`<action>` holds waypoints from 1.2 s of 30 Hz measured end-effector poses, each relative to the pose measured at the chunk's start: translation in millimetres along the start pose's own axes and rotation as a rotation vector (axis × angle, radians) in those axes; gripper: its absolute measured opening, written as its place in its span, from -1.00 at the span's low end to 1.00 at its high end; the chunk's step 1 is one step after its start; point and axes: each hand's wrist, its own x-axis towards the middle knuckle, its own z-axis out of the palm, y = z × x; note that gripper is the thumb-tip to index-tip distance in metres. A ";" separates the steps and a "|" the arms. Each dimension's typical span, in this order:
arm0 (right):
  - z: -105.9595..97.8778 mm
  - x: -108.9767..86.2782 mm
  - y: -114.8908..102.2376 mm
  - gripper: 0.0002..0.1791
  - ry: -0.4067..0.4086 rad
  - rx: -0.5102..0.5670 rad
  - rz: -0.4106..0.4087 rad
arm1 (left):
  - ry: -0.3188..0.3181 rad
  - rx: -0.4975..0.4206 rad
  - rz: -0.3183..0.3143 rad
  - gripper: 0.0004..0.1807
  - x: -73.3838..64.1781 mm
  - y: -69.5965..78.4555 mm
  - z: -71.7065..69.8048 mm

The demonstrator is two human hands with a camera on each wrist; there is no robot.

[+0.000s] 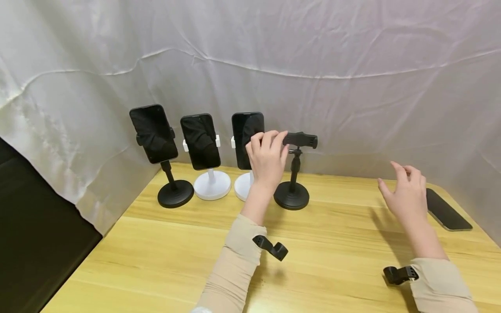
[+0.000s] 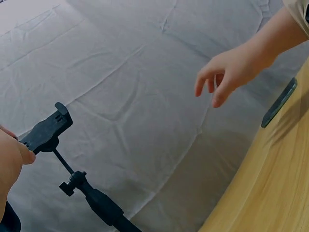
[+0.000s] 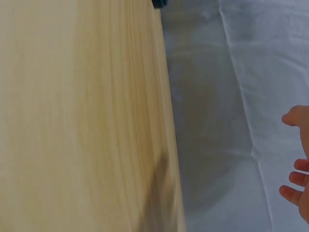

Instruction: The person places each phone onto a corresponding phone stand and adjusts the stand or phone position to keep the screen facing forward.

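Observation:
A black phone stand (image 1: 295,167) stands upright on the table with its clamp (image 1: 300,139) bare of any phone. My left hand (image 1: 268,158) pinches the left end of that clamp; in the left wrist view the thumb of the left hand (image 2: 10,162) lies against the clamp (image 2: 50,129). Raised above the table on the right, my right hand (image 1: 407,195) has its fingers parted and nothing between them. Just beyond it a dark phone (image 1: 448,211) lies flat. Only part of the right hand (image 3: 305,137) shows at the right wrist view's edge.
Left of this stand are phones upright in stands: one phone (image 1: 153,132) on a black stand, another phone (image 1: 201,141) on a white stand, and a third phone (image 1: 246,124) on white, partly behind my left hand. A pale curtain (image 1: 352,104) hangs behind the wooden table (image 1: 164,256).

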 end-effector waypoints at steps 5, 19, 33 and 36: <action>-1.4 3.8 11.4 -0.31 -0.059 -0.030 0.046 | -0.001 -0.041 0.011 -0.77 2.1 -3.0 -4.4; -13.2 10.4 45.7 -0.23 -0.133 -0.050 0.157 | -0.042 -0.056 -0.003 -0.77 0.9 -0.6 -7.3; -13.2 15.6 88.3 -0.18 -0.228 -0.153 0.171 | -0.070 -0.057 0.000 -0.74 1.4 3.4 -8.9; -16.2 17.4 95.5 -0.16 -0.251 -0.190 0.173 | -0.072 -0.059 -0.002 -0.73 2.2 4.1 -8.4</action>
